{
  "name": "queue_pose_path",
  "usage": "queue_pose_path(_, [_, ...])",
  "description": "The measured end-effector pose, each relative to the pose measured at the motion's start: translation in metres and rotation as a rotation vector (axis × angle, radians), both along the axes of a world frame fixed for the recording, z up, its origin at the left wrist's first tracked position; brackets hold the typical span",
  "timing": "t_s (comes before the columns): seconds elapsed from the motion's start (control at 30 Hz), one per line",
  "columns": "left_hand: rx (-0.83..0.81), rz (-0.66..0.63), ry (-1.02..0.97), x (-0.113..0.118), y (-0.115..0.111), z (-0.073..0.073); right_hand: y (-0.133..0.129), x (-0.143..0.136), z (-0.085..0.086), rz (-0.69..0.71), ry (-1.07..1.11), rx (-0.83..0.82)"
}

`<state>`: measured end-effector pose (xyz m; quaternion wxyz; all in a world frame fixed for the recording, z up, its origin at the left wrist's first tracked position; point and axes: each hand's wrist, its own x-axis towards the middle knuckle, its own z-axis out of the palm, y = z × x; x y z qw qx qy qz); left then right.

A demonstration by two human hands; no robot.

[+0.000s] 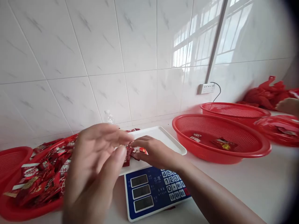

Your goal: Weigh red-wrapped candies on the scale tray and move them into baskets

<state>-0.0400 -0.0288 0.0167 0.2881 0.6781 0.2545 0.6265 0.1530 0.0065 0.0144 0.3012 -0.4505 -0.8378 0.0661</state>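
Observation:
My left hand [93, 168] is raised close to the camera, blurred, its fingers curved and the thumb apart, with nothing visible in it. Behind its fingertips, small red snack packets [127, 157] lie on the white tray [161, 137] of a weighing scale. My right hand [153, 151] reaches in from the right over this tray, thumb and fingers around some of those packets. Its fingertips are partly hidden. In front of the tray is the scale's blue panel [158, 193], with three dark displays and a keypad partly covered by my right forearm.
A red basket [25, 214] heaped with red packets stands at left, beside another red basket [14, 152]. On the right, a red basket [221, 152] holds a few packets; another basket [235, 105] sits behind. Red bags [266, 91] and another person's hand [289, 106] are far right.

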Motion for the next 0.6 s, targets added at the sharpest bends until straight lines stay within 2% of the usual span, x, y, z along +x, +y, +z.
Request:
queue_pose_path(0.07, [0.014,0.08,0.227,0.016,0.018,0.026,0.008,-0.008,-0.003,0.089,-0.033,-0.001])
queue_pose_path(0.13, [0.026,0.194,0.571,0.023,0.035,0.034,0.012,-0.018,-0.009,0.133,-0.067,-0.021])
queue_pose_path(0.23, [-0.029,0.3,1.078,0.022,0.055,0.024,0.013,-0.027,-0.016,0.123,-0.114,-0.083])
queue_pose_path(0.3, [-0.108,0.308,1.275,0.019,0.064,0.016,0.011,-0.025,-0.017,0.11,-0.129,-0.101])
queue_pose_path(0.37, [-0.177,0.293,1.34,0.019,0.07,0.012,0.011,-0.018,-0.016,0.112,-0.119,-0.096])
queue_pose_path(0.47, [-0.252,0.245,1.329,0.021,0.077,0.009,0.014,-0.005,-0.014,0.121,-0.095,-0.099])
queue_pose_path(0.6, [-0.253,0.202,1.281,0.024,0.084,0.003,0.02,0.013,-0.011,0.064,-0.128,-0.126])
